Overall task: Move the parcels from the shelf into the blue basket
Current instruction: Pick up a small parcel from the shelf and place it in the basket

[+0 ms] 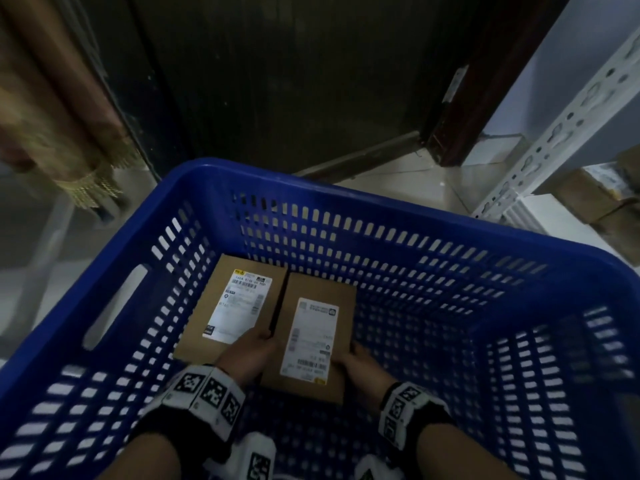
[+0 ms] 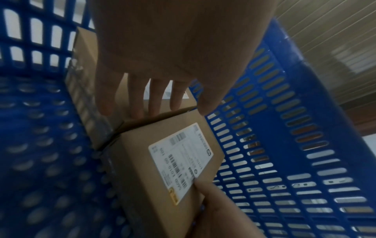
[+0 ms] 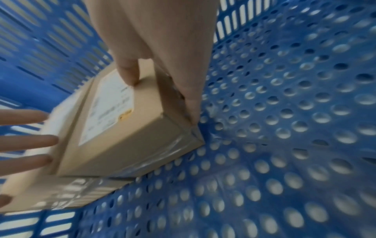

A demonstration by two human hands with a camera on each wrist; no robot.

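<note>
The blue basket point(image 1: 415, 216) holds two brown cardboard parcels with white labels. The left parcel point(image 1: 235, 306) lies flat near the left wall. The right parcel point(image 1: 311, 337) is right beside it and looks slightly raised. My right hand point(image 1: 356, 358) grips that right parcel point(image 3: 126, 128) at its near right corner, thumb on top and a finger down its side. My left hand point(image 1: 259, 337) is open, with its straight fingers point(image 2: 154, 106) over the left parcel point(image 2: 85, 90) and the tips at the seam between the two. In the left wrist view the right parcel point(image 2: 162, 161) fills the middle.
A white perforated shelf upright point(image 1: 554, 133) stands at the right, with more cardboard boxes point(image 1: 595, 199) behind it. A dark door point(image 1: 277, 81) faces me, and a fringed curtain point(image 1: 69, 133) hangs at the left. The basket's right half shows bare perforated floor point(image 3: 284, 128).
</note>
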